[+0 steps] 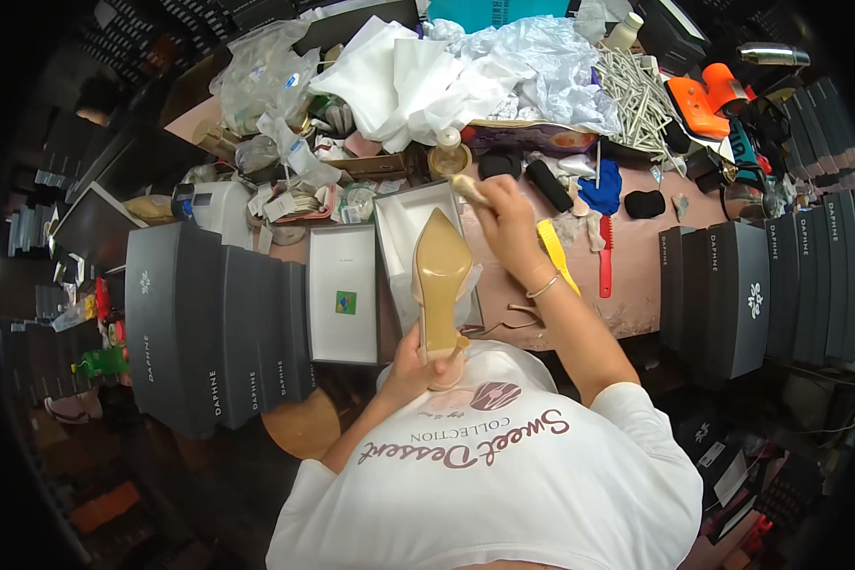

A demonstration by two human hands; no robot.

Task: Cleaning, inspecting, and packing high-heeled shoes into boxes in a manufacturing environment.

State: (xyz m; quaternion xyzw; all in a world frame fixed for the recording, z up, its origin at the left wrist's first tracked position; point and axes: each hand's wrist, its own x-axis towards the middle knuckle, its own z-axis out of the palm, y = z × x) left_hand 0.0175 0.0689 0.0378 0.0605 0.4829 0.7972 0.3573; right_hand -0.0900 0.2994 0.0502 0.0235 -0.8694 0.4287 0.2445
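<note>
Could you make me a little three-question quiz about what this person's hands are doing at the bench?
1. True or false: the left hand holds the tan high-heeled shoe sole-up, by its heel end.
2. What does the right hand hold in its grip?
A. a red comb
B. a small brush
C. a yellow tool
3. Fill in: just left of the shoe lies a white ____ with a small green sticker.

Key
1. True.
2. B, the small brush, pointed toward the shoe's toe; the red comb and yellow tool lie on the table to the right.
3. Box lid.
</note>
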